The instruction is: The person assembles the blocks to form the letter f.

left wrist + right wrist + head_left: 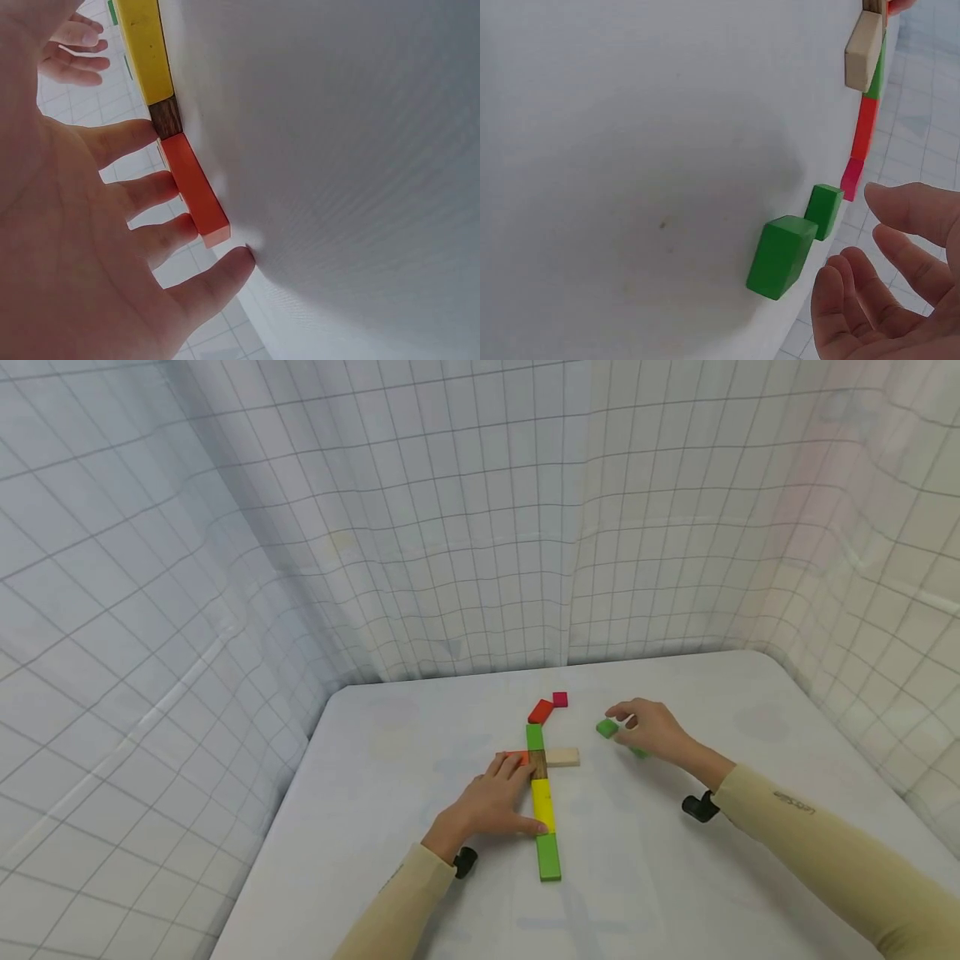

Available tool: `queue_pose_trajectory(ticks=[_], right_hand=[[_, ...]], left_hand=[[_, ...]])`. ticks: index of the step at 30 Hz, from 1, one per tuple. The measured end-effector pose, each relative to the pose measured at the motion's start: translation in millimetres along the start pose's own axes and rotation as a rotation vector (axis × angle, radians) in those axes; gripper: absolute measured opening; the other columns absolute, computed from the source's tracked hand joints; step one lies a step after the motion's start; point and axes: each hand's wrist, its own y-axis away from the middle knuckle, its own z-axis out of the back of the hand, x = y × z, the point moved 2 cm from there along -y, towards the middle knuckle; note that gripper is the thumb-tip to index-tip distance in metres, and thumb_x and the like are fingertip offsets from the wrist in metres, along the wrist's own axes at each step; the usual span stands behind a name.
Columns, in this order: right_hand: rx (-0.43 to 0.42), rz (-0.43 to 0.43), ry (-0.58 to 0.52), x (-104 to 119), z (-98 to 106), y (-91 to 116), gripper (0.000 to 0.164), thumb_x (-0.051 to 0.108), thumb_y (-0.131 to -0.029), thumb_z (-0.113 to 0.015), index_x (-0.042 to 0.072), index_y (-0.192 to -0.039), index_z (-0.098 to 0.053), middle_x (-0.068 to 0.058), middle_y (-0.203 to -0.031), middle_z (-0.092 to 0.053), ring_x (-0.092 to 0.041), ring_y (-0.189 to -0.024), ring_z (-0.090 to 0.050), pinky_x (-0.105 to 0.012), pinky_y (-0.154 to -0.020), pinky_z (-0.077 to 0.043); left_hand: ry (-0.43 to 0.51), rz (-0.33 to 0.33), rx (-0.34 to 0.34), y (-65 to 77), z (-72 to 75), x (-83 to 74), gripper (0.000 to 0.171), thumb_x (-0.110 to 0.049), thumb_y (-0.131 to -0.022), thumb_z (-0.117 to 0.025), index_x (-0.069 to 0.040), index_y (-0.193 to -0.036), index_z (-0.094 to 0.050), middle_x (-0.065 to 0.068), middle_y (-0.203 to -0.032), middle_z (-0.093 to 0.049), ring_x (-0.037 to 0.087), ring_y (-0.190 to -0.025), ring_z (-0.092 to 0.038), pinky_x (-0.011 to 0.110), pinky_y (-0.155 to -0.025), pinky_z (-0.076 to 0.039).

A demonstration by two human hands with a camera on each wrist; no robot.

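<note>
My left hand [491, 802] rests with spread fingers over a row of wooden blocks. Its fingertips touch the orange block [195, 187], and the thumb lies at the yellow block [543, 806]. A dark brown block [537, 765] sits between the orange block and a pale wooden block [564, 757], making a cross. Green blocks [549, 860] end the upright line, one near, one far. To the right, my right hand [651, 728] hovers with loosely bent fingers and nothing between them. Close by lie two loose green blocks, a larger one [780, 259] and a smaller one [825, 212].
Beyond the far green block [534, 737], a tilted red block [541, 711] and a crimson block [560, 699] continue the line. The white table [360, 793] is enclosed by a grid-patterned curtain [450, 527] at the back and sides.
</note>
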Motion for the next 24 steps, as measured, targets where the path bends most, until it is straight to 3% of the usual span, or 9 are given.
queue_pose_trajectory(ticks=[10,24], right_hand=[[-0.011,-0.046,-0.003,-18.3,-16.9,-7.9,0.039,0.003,-0.085,-0.075,0.006,-0.123,-0.07,-0.013,-0.113,-0.066,-0.028,-0.097,-0.061,-0.033,-0.068,-0.054],[-0.07,0.013,0.057,-14.2,-24.9,-12.8,0.036,0.006,-0.084,-0.08,0.003,-0.119,-0.07,-0.014,-0.105,-0.068,-0.028,-0.093,-0.064,-0.043,-0.077,-0.055]], left_hand=[[0.006,-0.001,0.01,-2.4,-2.4,1.6,0.103,-0.071,-0.079,-0.071,-0.021,-0.159,-0.03,0.005,-0.165,-0.019,0.033,-0.152,-0.012,0.061,-0.109,-0.034],[0.002,-0.017,-0.005,2.8,2.9,-0.8,0.101,-0.072,-0.079,-0.07,-0.02,-0.158,-0.032,0.005,-0.164,-0.022,0.033,-0.151,-0.015,0.059,-0.109,-0.036]])
